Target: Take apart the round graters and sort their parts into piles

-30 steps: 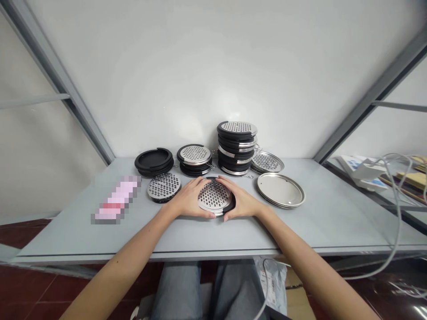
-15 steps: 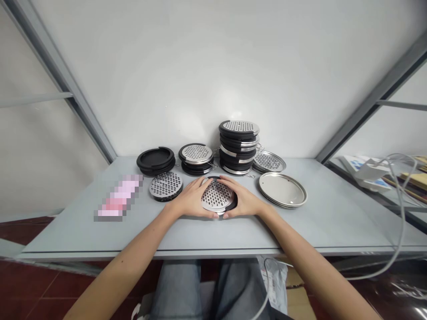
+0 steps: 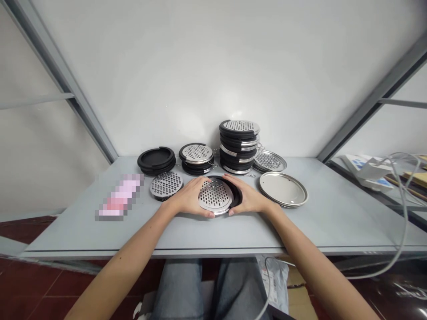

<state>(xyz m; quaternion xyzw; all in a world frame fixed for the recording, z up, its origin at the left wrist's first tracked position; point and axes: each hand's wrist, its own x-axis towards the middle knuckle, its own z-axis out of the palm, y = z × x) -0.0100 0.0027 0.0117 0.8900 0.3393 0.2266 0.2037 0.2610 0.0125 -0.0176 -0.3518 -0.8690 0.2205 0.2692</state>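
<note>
Between my hands on the table lies a round metal grater disc (image 3: 215, 194), partly inside a black rim (image 3: 237, 194) along its back and right side. My left hand (image 3: 192, 198) curves round the disc's left edge, thumb at the front. My right hand (image 3: 248, 198) grips the black rim from the right, thumb low at the front. A gap shows between disc and rim on the right. Just left of my hands is a small pile of grater discs (image 3: 166, 185). To the right sit stacked plain metal lids (image 3: 283, 190). The underside of the held pieces is hidden.
Behind stand a tall stack of black-rimmed graters (image 3: 238, 142), a shorter stack (image 3: 196, 154), black holders (image 3: 156, 160) and rimmed grating plates (image 3: 269, 161). A blurred pink item (image 3: 122, 195) lies left. A white cable (image 3: 402, 231) hangs at the table's right.
The black rim has shifted right with my right hand, away from the disc, and the dark gap between them has widened. My left hand has moved slightly left with the disc.
</note>
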